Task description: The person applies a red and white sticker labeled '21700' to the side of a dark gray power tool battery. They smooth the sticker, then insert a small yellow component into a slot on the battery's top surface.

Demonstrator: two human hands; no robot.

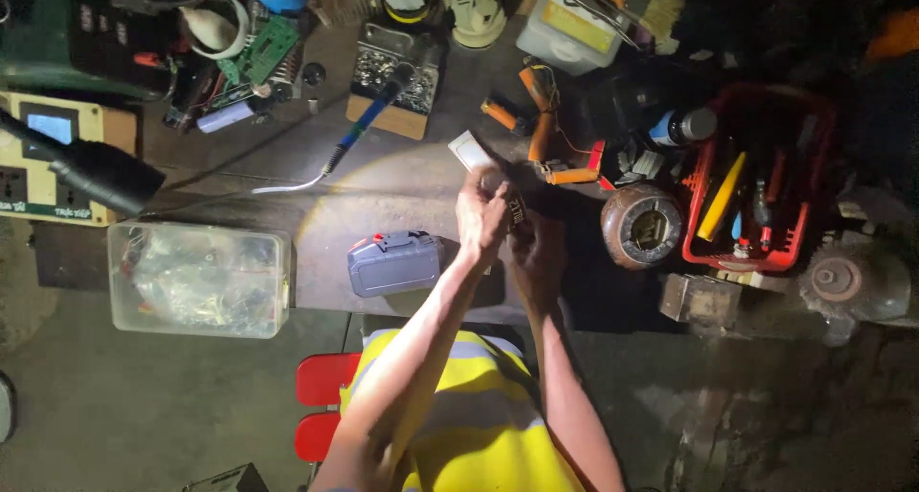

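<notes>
cluttered dark bench [383,200] under lamp light: left hand [481,216] and right hand [536,253], fingers closed, meet on a small white card-like piece [469,150] angling up-left beyond them, left hand nearer.

A small blue rectangular screen [51,126] sits on a cream box at far left; a yellow rectangular label [576,25] fronts a white plastic canister at top.
</notes>
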